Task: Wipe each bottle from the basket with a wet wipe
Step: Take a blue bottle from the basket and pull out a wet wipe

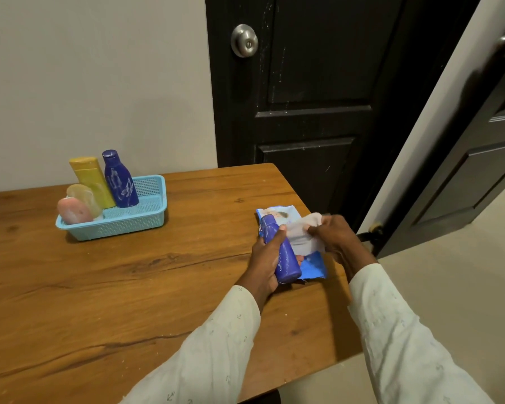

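Left hand (264,262) is gripping a blue bottle (283,252), fingers wrapped around its body, thumb lying across the upper part; bottle is tilting, cap end pointing away from the person, base toward them, held just above the wooden table (158,272). Right hand (331,233) is pinching a white wet wipe (302,233), fingers closed on the cloth just beside the bottle's upper half; the wipe is hanging in folds and touching the bottle side. Under both hands a blue wipes packet (314,265) is lying flat on the table near its right edge, partly hidden by bottle and wipe. Light blue mesh basket (146,220) is sitting well apart, toward the table's back left near the wall. In it: a second blue bottle (120,179) standing slightly tilted, a yellow bottle (92,180) just beside it on the left, and at the front left end a pale yellow rounded bottle (85,196) with a pink rounded one (74,210) in front, touching. Both forearms are wearing pale patterned sleeves (400,330). Dark door (318,83) with a metal knob (244,40) is standing behind the table.
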